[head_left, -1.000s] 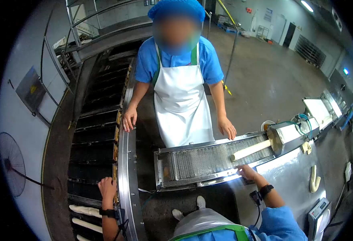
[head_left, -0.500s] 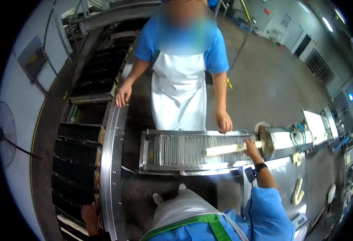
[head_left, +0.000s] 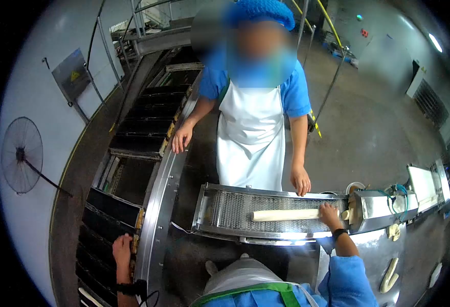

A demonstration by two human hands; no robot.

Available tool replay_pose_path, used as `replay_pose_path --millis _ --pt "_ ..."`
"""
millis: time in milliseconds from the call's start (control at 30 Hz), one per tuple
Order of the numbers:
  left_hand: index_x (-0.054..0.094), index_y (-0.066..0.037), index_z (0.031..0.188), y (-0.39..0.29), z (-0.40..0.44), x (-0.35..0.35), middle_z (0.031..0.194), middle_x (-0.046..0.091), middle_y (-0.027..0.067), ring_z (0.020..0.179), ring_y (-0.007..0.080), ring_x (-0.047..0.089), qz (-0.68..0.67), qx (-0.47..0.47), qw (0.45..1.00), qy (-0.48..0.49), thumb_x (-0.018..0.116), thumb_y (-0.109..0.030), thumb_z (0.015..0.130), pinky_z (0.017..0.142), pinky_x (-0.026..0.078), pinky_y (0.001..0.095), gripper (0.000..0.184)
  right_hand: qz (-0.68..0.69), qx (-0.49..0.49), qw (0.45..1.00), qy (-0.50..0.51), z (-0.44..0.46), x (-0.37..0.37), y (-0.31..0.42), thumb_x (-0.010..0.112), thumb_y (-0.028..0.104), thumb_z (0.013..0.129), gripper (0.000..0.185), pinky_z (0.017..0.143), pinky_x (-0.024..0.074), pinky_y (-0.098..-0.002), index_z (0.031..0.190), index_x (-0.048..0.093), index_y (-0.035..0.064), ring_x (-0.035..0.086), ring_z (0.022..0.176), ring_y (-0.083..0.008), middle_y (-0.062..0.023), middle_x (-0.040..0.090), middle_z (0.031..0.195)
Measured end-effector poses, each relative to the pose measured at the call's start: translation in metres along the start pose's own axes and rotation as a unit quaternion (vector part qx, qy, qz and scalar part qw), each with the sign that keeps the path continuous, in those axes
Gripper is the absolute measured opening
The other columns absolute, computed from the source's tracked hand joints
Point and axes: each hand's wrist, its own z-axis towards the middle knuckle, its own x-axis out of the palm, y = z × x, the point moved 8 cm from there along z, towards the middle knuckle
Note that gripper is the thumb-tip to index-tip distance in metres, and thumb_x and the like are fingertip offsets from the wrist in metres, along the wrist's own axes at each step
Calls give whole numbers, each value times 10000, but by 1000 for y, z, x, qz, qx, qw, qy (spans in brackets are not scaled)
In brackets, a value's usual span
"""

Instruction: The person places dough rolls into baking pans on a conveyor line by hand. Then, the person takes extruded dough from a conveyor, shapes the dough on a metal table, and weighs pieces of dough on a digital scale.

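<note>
A long pale dough roll (head_left: 286,215) lies lengthwise on the metal mesh conveyor (head_left: 230,210). My right hand (head_left: 330,215), with a dark band at the wrist, is closed over the roll's right end. Just right of it, a short dough end (head_left: 345,215) shows at the mouth of the metal machine (head_left: 383,207). Away to the left, my left hand (head_left: 122,249) is by the edge of the black trays (head_left: 107,233), fingers loosely extended, holding nothing I can see. Some of its fingers are hard to make out.
Across the conveyor stands a person in a white apron (head_left: 250,138), one hand on the metal rail (head_left: 156,225), the other by the conveyor's far edge. Dough pieces (head_left: 389,276) lie on the steel table (head_left: 358,256) at right. A fan (head_left: 22,153) stands left.
The view has shifted, so the scene sits lower and further right. The dough roll lies straighter along the belt under my right hand. My left hand has moved forward along the trays.
</note>
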Motion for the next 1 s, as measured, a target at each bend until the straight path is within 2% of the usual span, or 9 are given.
replay_pose_path --millis 167,267,300,400,467,600,700,867,1000 --pt "530 25 795 -11 2 40 767 519 157 736 283 492 -114 22 993 19 402 -183 798 664 372 325 244 39 -65 976 206 10 -2 15 604 297 568 426 739 320 -522 912 506 65 451 932 -308 -122 461 989" --pt "524 28 819 13 28 57 803 522 146 772 266 491 -129 21 990 53 396 -211 809 689 370 319 272 190 -113 962 157 29 -25 45 602 270 578 421 726 371 -421 926 517 50 495 835 -280 -129 513 888" --pt "522 29 826 41 -1 55 808 524 138 778 254 493 -154 -6 986 62 396 -219 811 695 369 315 278 284 -174 928 166 29 -31 66 601 252 586 410 711 394 -374 929 519 43 517 790 -257 -123 532 851" --pt "488 -12 958 -3 -3 29 979 470 109 926 186 436 -221 -58 970 78 386 -272 813 798 328 282 314 543 -66 776 314 -4 -116 133 585 185 615 393 642 437 -279 925 492 -38 550 698 -193 -106 543 861" --pt "379 -40 1105 -8 -43 14 1148 349 106 1075 195 314 -296 -167 937 78 387 -286 811 882 248 283 383 571 -99 742 335 -26 -156 181 565 179 626 422 662 445 -289 949 459 -71 548 717 -209 -136 532 841" --pt "301 -58 1171 8 -35 19 1237 255 79 1156 205 200 -466 -227 853 62 378 -297 816 936 164 294 436 671 -198 648 300 -29 -243 286 565 203 637 458 669 441 -301 970 436 -84 542 758 -219 -147 526 845" --pt "266 -102 1191 36 -34 47 1289 150 70 1201 170 69 -591 -303 746 45 399 -334 797 964 59 312 476 631 -269 679 260 -6 -288 363 558 206 644 407 653 396 -238 951 455 -41 497 721 -142 -99 520 835" --pt "351 -139 1114 1 -21 55 1264 214 29 1197 136 89 -653 -300 695 24 442 -296 765 957 15 327 393 718 -401 511 250 18 -379 489 580 187 662 369 662 407 -233 942 446 -12 530 748 -146 -84 519 860" --pt "331 -132 1138 -13 -28 58 1253 235 16 1191 118 102 -674 -355 648 -11 458 -288 753 955 12 328 435 713 -439 493 236 20 -380 551 557 160 689 301 670 425 -249 915 439 2 547 751 -154 -97 532 832"
